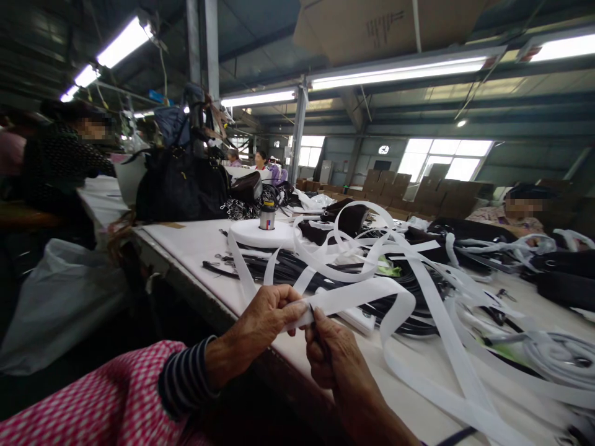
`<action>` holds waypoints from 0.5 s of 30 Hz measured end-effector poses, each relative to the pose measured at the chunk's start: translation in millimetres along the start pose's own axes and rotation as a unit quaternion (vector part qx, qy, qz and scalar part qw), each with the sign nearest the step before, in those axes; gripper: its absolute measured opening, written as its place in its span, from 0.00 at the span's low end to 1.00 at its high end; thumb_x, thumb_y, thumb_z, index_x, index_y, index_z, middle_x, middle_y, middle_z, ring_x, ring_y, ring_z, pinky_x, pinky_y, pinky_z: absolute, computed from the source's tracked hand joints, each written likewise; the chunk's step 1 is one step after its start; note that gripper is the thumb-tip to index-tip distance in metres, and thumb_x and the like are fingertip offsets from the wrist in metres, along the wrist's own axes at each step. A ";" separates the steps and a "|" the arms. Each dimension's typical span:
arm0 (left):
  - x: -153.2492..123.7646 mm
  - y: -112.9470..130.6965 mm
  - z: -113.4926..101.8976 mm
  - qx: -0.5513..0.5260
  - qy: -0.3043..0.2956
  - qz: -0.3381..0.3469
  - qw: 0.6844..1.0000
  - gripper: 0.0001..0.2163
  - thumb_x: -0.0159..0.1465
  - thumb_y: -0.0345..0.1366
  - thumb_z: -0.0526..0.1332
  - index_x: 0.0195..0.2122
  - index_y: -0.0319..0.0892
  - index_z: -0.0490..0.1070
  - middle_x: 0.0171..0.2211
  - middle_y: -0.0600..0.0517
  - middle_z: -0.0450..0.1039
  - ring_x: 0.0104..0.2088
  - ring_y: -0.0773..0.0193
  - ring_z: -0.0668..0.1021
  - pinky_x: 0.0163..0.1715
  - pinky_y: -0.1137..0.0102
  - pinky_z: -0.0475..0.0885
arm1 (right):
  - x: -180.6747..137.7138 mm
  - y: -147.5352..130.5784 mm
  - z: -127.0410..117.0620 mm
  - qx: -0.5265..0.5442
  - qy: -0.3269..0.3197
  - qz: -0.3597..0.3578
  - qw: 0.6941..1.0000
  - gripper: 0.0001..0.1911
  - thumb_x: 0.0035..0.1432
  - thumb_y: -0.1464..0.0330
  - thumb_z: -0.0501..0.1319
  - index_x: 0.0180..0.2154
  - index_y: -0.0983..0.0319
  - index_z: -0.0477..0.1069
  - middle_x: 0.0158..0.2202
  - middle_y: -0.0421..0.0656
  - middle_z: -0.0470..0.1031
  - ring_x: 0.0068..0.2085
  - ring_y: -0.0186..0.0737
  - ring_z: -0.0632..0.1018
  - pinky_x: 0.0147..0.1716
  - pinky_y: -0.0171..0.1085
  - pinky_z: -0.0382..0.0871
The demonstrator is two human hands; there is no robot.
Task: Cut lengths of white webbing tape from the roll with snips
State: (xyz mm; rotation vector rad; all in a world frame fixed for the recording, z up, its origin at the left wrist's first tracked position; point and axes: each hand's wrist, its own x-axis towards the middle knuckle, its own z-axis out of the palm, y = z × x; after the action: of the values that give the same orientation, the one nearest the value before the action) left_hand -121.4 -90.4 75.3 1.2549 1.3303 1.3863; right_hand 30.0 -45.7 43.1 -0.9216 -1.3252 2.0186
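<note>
Left hand: thumb and fingers pinch the white strip. Right hand: fingers curl around a thin dark item; its type cannot be determined.

Key relation: the strip lies directly between the 2 hands. From the left fingertips, its long axis runs rightward and slightly away, passes just beyond the right hand, then twists down toward the table. The dark item lies across this axis, its upper end at the strip, just beside the left fingertips. The left hand is the nearer, being in contact; right-thumb contact cannot be confirmed.

Ahead and left of both hands is a white roll, with a yellow-capped container at its middle. Dark straps lie just beyond the hands.

Markings: the container's label shows blue and red; no text is readable. Far above the hands, a carton carries illegible print.
</note>
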 end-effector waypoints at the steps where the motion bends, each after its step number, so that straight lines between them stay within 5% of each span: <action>1: 0.1 -0.8 -0.1 0.001 -0.001 0.000 1.000 0.15 0.59 0.46 0.67 0.31 0.36 0.73 0.26 0.50 0.75 0.26 0.67 0.72 0.30 0.70 0.67 | 0.6 0.5 0.1 0.001 0.001 -0.005 1.000 0.41 0.37 0.31 0.69 0.29 0.62 0.62 0.18 0.30 0.51 0.17 0.21 0.49 0.17 0.28 0.38; 5: 1.6 -5.0 -0.8 -0.008 -0.006 -0.001 1.000 0.15 0.59 0.45 0.67 0.32 0.35 0.72 0.26 0.50 0.75 0.26 0.67 0.72 0.30 0.70 0.67 | 3.7 1.3 1.4 0.006 0.005 -0.024 1.000 0.40 0.40 0.32 0.68 0.29 0.62 0.63 0.17 0.29 0.51 0.17 0.21 0.49 0.17 0.29 0.38; 15: 22.0 1.0 -4.1 0.031 -0.015 -0.028 0.999 0.16 0.56 0.47 0.68 0.31 0.36 0.73 0.24 0.54 0.72 0.24 0.69 0.69 0.27 0.72 0.62 | 20.5 -8.6 -9.0 -0.014 0.014 0.006 1.000 0.45 0.28 0.30 0.70 0.28 0.62 0.63 0.17 0.30 0.56 0.15 0.21 0.52 0.17 0.29 0.38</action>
State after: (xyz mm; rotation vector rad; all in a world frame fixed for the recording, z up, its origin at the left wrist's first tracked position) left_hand -128.9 -69.7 79.1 1.2663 1.3867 1.2913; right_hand 25.1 -22.2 43.6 -0.9692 -1.3399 1.9933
